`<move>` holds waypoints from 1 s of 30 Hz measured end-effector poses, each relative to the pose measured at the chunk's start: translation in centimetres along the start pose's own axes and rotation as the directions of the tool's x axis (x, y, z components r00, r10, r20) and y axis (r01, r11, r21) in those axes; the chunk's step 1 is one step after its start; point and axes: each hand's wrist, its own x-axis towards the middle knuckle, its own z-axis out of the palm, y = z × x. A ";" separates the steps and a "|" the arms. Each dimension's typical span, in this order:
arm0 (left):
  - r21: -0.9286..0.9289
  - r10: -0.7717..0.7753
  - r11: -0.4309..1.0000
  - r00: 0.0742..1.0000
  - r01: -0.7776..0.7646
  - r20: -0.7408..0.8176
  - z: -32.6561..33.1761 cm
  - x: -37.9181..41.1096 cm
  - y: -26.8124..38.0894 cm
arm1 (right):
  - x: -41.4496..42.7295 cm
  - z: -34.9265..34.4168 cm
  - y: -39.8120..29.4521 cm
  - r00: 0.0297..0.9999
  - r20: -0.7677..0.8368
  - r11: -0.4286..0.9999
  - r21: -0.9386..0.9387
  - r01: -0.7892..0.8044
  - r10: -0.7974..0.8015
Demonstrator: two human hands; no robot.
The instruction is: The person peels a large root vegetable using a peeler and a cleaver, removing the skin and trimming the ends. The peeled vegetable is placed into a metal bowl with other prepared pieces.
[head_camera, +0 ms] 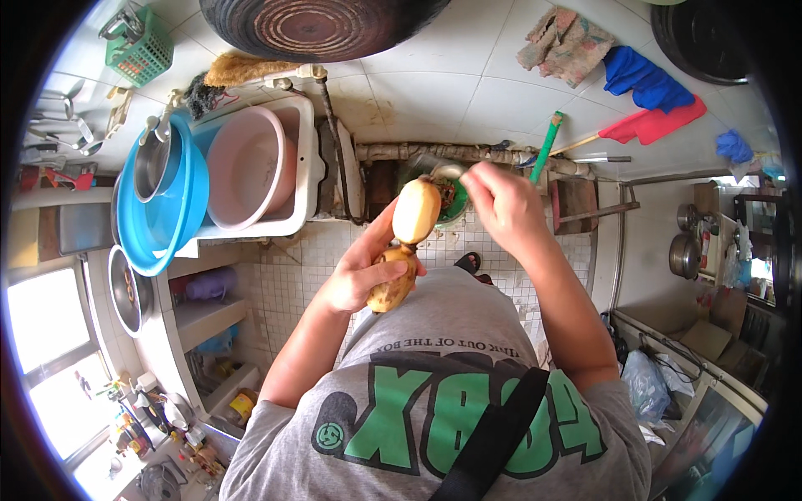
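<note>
A lotus root of two joined segments (416, 213) is held in my left hand (358, 275), with the thumb across its lower segment. That lower part keeps its brown, spotted skin, while the upper segment is pale and mostly peeled. My right hand (509, 203) is closed on a small, pale, curved implement (448, 170) that reaches the root's top end; whether it is a peeler or a spoon is hard to tell. Below and behind the root, a waste bin with a green inside (460, 211) stands on the floor with scraps in it, partly hidden.
To the left, a white sink (307, 163) holds a pink basin (285, 160) and a blue basin (199, 200) with a metal bowl (153, 166). A wok (313, 25) hangs on the tiled wall. A green-wrapped handle (547, 147) leans right of the bin.
</note>
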 end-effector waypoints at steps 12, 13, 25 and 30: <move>-0.367 0.023 0.930 0.997 0.006 0.074 0.0 2.0 -0.4 | -1.6 -0.1 -2.4 0.998 0.015 0.968 0.244 -0.056 0.054; -0.375 0.012 0.927 0.999 0.002 0.034 0.2 2.0 -0.6 | -2.0 -0.1 -3.0 0.997 0.056 0.964 0.260 -0.057 0.043; -0.332 0.002 0.943 0.999 0.015 0.053 -0.1 1.5 -0.2 | -2.0 2.5 0.4 0.975 -0.196 0.990 0.079 0.118 -0.100; -0.405 0.039 0.914 0.994 0.005 0.102 -0.8 1.1 -0.8 | -0.1 -1.9 2.8 0.985 -0.122 0.990 0.088 -0.112 0.123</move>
